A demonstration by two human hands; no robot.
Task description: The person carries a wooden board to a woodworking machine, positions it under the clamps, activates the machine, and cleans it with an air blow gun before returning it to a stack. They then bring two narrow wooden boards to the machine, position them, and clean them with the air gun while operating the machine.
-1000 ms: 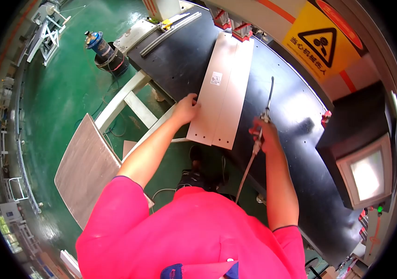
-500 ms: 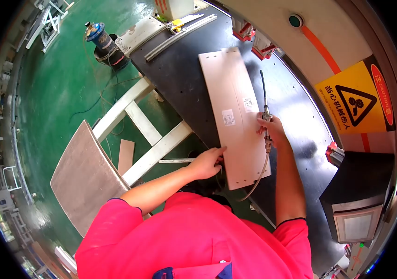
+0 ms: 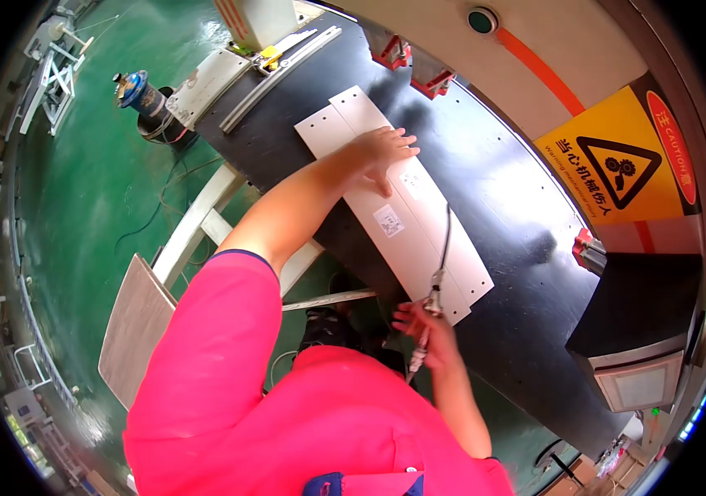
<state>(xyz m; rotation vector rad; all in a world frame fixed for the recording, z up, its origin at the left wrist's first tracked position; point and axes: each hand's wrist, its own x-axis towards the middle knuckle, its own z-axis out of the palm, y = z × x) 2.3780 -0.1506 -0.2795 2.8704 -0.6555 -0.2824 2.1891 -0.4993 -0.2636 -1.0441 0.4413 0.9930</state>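
Note:
Two pale boards lie side by side on the black worktable (image 3: 518,322), slightly offset lengthwise: the left board (image 3: 407,256) and the right board (image 3: 452,236). Each has small holes near its ends and a printed label. Across their upper part reaches my left hand (image 3: 382,155), open, fingers spread over the right board; whether the palm presses down I cannot tell. My right hand (image 3: 434,329) is closed around an air blow gun (image 3: 435,291) by the boards' near end. The gun's long thin nozzle points up over the right board, and its hose hangs toward my body.
Metal rails (image 3: 283,78) and a whitish plate (image 3: 208,87) are at the table's far end. A blue canister (image 3: 140,93) stands in a black tub on the green floor. A curved board (image 3: 134,326) leans at left. Machinery with a yellow warning sign (image 3: 617,161) borders the right.
My left hand has moved from the boards' left edge up across them. My right hand has drawn the blow gun toward me. The boards now lie more slanted and visibly offset.

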